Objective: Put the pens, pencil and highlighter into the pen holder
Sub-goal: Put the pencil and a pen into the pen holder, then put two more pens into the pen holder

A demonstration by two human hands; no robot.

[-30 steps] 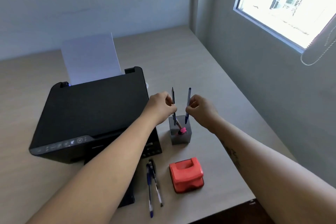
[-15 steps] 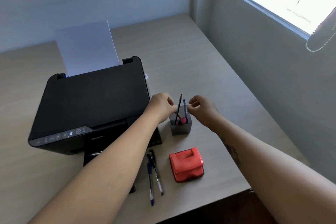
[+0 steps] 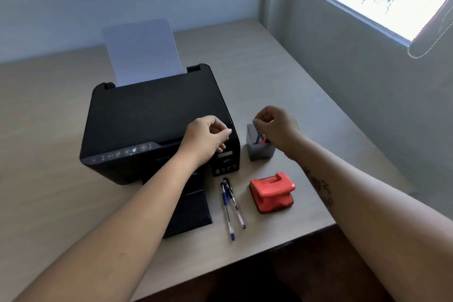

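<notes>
Pens (image 3: 231,206), two of them, are left lying side by side on the table (image 3: 269,81), between the printer's output tray (image 3: 188,213) and the red hole punch (image 3: 272,195), long axes running roughly away from the person, tips toward the near edge. The grey pen holder (image 3: 260,148) is seen beyond them, with a dark pen and something pink standing inside. The right hand (image 3: 277,127) is held over the holder, fingers pinched at the dark pen's top; whether contact remains cannot be told. The left hand (image 3: 207,136) is curled loosely, nothing held, above the printer (image 3: 152,115). The left hand is judged slightly nearer to the pens.
</notes>
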